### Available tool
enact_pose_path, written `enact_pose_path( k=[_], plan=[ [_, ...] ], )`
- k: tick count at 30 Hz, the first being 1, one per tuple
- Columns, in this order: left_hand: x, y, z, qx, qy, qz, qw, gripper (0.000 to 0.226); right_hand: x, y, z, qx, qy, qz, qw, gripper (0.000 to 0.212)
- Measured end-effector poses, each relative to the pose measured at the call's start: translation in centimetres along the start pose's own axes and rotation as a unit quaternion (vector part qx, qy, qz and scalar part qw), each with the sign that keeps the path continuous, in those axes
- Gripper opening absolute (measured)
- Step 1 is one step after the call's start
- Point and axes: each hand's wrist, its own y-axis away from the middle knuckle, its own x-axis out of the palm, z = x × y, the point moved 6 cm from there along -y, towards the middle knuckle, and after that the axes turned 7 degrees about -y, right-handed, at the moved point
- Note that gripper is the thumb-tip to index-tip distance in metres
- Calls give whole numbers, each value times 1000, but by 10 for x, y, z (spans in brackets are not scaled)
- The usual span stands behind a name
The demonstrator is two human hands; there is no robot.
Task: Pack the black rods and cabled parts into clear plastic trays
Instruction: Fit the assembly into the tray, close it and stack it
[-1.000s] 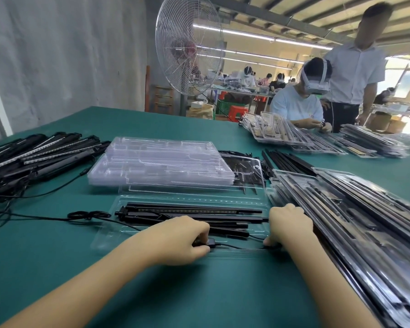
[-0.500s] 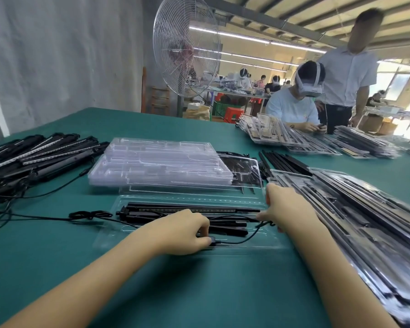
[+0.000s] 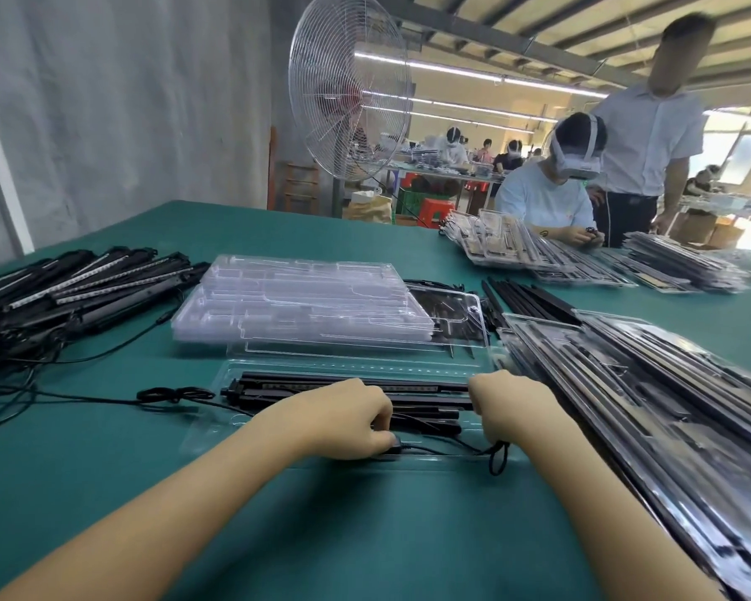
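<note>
A clear plastic tray lies on the green table in front of me with several black rods laid lengthwise in it. A thin black cable runs along the tray's near edge. My left hand is closed on the cable's small black plug at the tray's front. My right hand pinches the same cable near the tray's right end, where a loop hangs below it. Another cable with a tied coil trails left out of the tray.
A stack of empty clear trays sits behind the tray. Loose black rods with cables are heaped at far left. Filled trays pile up at right, loose rods behind them. Two people work at the far end beyond a standing fan.
My right hand lifted the cable toward the tray's far right corner, then came back down to the near edge, leaving a loop of cable hanging. My left hand stayed on the plug.
</note>
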Motion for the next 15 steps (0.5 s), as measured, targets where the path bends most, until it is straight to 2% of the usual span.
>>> enact_pose_path(
  k=[4, 6, 9, 11, 13, 15],
  plan=[
    [-2, -3, 0, 9, 4, 7, 1000, 25, -4, -1, -3, -7, -84, -43, 996, 17],
    [-3, -4, 0, 11, -1, 6, 1000, 24, -9, -1, -6, -15, -176, -43, 983, 17],
    [-5, -5, 2, 14, 4, 5, 1000, 27, -20, 2, -11, -27, -371, -21, 928, 16],
    [-4, -5, 3, 20, 5, 6, 1000, 28, -26, 6, -12, -42, -463, -4, 885, 16],
    [-1, -4, 2, 28, -9, -1, 1000, 27, -25, 9, -9, -66, -519, 20, 852, 29],
    [3, -5, 0, 36, -28, -11, 999, 26, -20, 11, -3, -89, -535, 23, 840, 42]
  ],
)
